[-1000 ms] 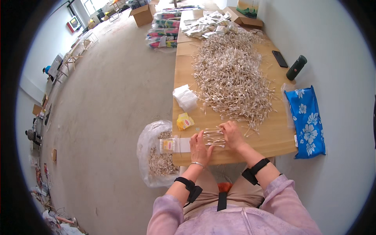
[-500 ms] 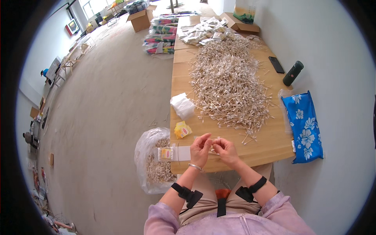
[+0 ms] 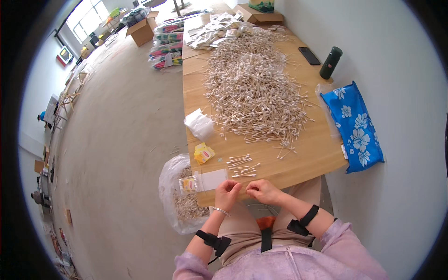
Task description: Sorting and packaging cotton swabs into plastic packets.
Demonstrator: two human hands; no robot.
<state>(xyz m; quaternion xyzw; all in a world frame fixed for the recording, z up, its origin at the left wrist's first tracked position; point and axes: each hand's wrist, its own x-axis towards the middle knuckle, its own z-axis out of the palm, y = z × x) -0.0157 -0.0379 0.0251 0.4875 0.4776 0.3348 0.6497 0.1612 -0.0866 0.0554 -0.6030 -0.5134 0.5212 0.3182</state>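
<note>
My left hand [image 3: 227, 195] and my right hand [image 3: 263, 192] are side by side at the near table edge, thumbs and fingertips pinched. Whatever may be between the fingers is too small to make out. Just beyond them lies a loose row of cotton swabs [image 3: 241, 167]. Left of my left hand, a white flat piece [image 3: 213, 180] lies on the tabletop. Beside it, a clear packet of cotton swabs with a yellow card [image 3: 188, 185] sticks out over the left edge. A small stack of yellow cards [image 3: 203, 153] and a pile of clear plastic bags [image 3: 199, 124] lie farther up.
A big heap of cotton swabs [image 3: 256, 88] covers the middle of the wooden table [image 3: 322, 151]. Filled packets [image 3: 217, 30] lie behind it. Along the right are a phone [image 3: 309, 55], a dark bottle [image 3: 331, 63] and a blue flowered pack [image 3: 357, 128]. A plastic sack of swabs [image 3: 175, 198] stands below left.
Both hands have drawn back toward me, off the swabs to the table's near edge, uncovering the loose row. The whole view has shifted slightly.
</note>
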